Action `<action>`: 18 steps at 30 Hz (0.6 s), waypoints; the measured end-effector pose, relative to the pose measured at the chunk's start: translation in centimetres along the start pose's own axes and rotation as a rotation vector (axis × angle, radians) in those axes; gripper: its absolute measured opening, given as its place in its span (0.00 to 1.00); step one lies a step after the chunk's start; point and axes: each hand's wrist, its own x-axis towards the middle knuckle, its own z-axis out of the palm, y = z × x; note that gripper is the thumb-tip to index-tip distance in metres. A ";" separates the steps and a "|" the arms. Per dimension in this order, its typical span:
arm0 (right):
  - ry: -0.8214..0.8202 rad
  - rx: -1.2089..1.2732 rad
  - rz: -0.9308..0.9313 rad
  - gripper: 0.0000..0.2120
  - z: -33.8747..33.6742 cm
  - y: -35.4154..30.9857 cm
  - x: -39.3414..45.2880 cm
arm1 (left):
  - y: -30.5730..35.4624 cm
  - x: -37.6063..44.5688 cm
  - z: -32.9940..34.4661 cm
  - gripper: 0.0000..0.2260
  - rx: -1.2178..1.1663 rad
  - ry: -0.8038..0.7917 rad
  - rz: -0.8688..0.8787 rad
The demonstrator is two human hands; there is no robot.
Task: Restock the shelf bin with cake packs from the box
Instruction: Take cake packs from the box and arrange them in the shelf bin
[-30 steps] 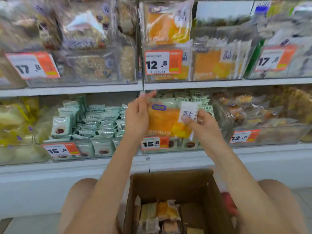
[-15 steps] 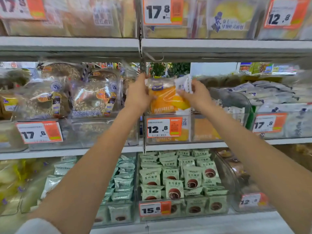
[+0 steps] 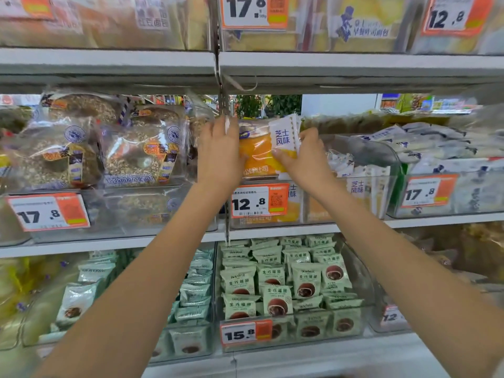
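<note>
Both-hand grip: left hand (image 3: 218, 156) and right hand (image 3: 305, 159) pinch the orange clear-wrapped cake pack (image 3: 261, 148); lower it upright behind the clear plastic shelf bin (image 3: 308, 214) front edge.

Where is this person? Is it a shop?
Most likely a supermarket aisle. Orange price tags hang on clear shelf bins, the shelves hold many wrapped breads and cakes, and both hands hold a cake pack above one bin.

Between the left hand (image 3: 218, 156) and right hand (image 3: 305, 159) is the cake pack (image 3: 261, 148), above the bin (image 3: 308, 205); bread bags (image 3: 109, 148) lie left.
</note>
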 end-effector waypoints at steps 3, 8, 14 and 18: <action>0.168 -0.040 -0.077 0.28 0.2 0.8 -3.1 | 0.8 -2.9 1.3 0.25 0.026 0.220 0.177; 0.371 0.137 -0.246 0.14 1.1 5.3 -12.8 | 2.7 -12.7 6.1 0.13 -0.187 0.254 0.587; -0.053 -0.028 0.124 0.09 5.9 19.5 -29.8 | 2.3 -30.5 14.8 0.12 -0.247 -0.352 0.579; -0.520 -0.212 0.412 0.11 7.0 27.5 -39.3 | 1.1 -39.9 18.4 0.14 -0.151 -1.005 0.368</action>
